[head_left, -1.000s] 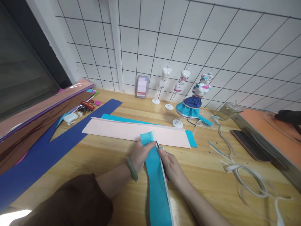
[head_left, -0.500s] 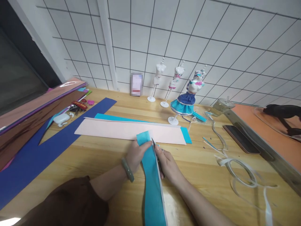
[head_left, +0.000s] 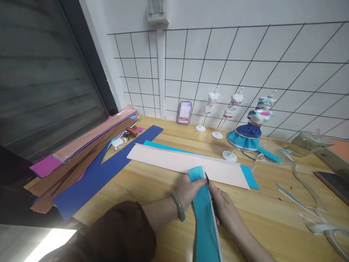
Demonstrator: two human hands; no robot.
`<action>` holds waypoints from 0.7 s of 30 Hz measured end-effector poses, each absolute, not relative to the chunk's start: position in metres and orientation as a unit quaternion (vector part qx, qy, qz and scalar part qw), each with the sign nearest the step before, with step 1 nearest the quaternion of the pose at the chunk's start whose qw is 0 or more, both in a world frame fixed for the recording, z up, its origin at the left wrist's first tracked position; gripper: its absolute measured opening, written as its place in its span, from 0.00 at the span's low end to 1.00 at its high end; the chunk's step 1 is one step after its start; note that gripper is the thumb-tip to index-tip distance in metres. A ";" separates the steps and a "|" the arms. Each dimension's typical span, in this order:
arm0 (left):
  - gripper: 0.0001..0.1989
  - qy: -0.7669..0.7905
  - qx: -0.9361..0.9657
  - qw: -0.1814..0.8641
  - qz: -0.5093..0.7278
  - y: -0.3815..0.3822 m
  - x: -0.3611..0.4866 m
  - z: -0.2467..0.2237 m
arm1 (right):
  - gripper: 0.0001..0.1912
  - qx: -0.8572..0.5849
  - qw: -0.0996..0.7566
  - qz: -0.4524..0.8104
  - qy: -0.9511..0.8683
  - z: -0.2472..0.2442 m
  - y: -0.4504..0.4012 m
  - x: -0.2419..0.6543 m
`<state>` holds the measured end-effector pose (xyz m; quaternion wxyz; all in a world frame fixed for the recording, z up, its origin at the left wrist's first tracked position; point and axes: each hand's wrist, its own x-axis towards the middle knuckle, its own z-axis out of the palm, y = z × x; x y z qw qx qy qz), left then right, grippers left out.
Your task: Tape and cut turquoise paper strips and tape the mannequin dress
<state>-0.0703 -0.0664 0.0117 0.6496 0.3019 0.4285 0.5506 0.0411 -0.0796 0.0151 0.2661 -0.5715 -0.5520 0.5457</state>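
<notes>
Turquoise strip [head_left: 203, 214] is pinched in your left hand [head_left: 187, 191] over the bench [head_left: 152, 182]; your right hand [head_left: 228, 210] grasps apparent scissors [head_left: 207, 177] beside its white edge [head_left: 215, 222], seemingly for trimming, which calls for taut material.

Loose dark brown sleeve [head_left: 120, 233], smooth green bangle [head_left: 178, 206].
</notes>
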 end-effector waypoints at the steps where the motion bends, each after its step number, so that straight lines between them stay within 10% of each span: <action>1: 0.07 0.425 0.301 0.652 0.551 -0.067 -0.070 0.013 | 0.29 -0.572 0.265 0.546 -0.553 0.015 -0.080 0.041; 21: 0.08 0.445 0.341 0.644 0.520 -0.056 -0.078 -0.001 | 0.27 -0.526 0.301 0.599 -0.523 0.000 -0.072 0.042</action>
